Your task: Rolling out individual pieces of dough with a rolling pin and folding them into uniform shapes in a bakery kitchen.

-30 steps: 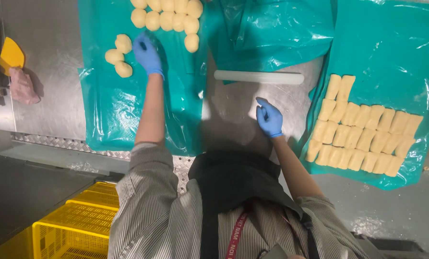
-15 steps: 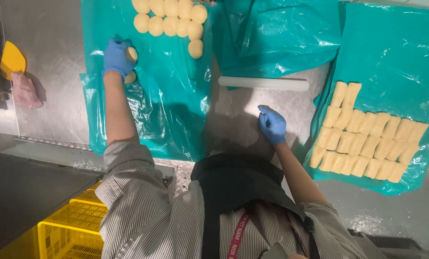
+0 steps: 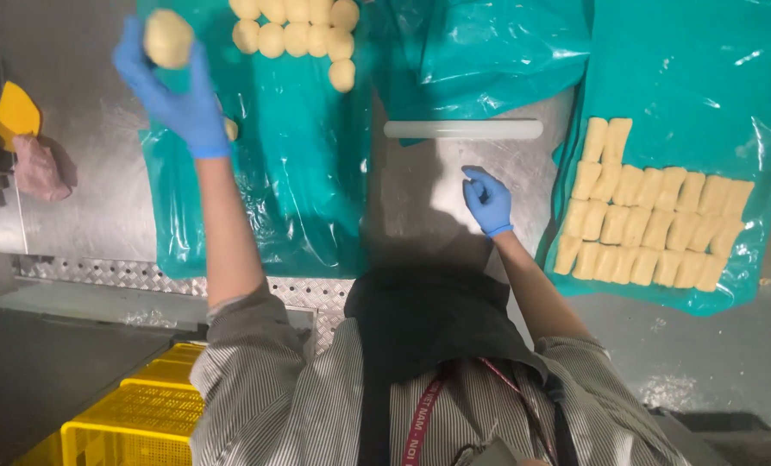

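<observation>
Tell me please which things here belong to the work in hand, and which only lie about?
In the work:
- dough ball in the left hand
- rows of dough balls
- rolling pin near the right hand
- dough sticks

Lying about:
- yellow scraper
- pink cloth
- yellow crate

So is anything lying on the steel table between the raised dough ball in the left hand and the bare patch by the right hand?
Nothing visible blocks it. The left hand holds the pale round dough ball over the teal plastic sheet; the right hand rests on bare steel table, below the white rolling pin.
</observation>
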